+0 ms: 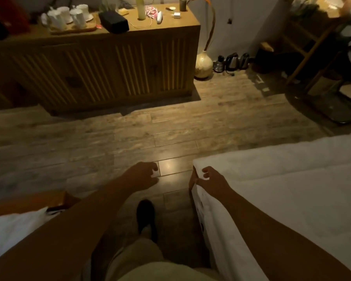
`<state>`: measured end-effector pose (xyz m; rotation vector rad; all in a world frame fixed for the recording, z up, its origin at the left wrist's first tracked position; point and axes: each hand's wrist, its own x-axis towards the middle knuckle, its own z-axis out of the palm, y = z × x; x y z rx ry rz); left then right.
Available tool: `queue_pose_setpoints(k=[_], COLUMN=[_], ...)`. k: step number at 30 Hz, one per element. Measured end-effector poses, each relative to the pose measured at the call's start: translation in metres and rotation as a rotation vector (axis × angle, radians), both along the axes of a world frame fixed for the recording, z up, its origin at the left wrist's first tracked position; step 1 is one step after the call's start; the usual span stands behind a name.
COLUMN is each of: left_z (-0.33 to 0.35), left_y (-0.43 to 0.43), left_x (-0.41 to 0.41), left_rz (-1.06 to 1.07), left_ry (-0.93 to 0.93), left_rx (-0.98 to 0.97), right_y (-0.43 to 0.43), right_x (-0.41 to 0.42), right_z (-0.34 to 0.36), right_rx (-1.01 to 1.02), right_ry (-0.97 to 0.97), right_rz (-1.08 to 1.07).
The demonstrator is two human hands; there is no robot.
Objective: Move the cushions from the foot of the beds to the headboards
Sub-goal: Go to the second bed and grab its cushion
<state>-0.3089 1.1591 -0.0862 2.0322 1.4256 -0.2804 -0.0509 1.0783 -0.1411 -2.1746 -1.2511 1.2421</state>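
Note:
I stand in the gap between two beds, facing their foot ends. The right bed (292, 179) has white bedding, and its near corner lies just under my right hand (213, 183). That hand hovers at the corner with its fingers loosely curled and apart, holding nothing. My left hand (144, 175) is stretched forward over the floor, fingers spread, empty. The left bed (10, 230) shows only a white corner at the lower left. No cushion is visible on either bed.
A long wooden sideboard (109, 69) stands across the wooden floor (130, 134), with white cups, a black box and small items on top. A round vase (203, 65) and kettles (231, 61) sit on the floor beside it. A wooden rack (312, 47) stands at the far right.

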Motion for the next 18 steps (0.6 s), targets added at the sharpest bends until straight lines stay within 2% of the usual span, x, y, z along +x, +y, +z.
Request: queue_pose_setpoints(k=[10, 18], left_z=[-0.038, -0.041], left_y=[0.261, 0.397], left_x=[0.061, 0.179], left_rz=[-0.226, -0.432], left_ry=[-0.007, 0.006], left_rx=[-0.016, -0.028], right_y=[0.187, 0.281], right_x=[0.031, 0.104], right_z=[-0.025, -0.031], right_rx=[-0.061, -0.042], right_ry=[-0.018, 0.018], right_rz=[-0.281, -0.505])
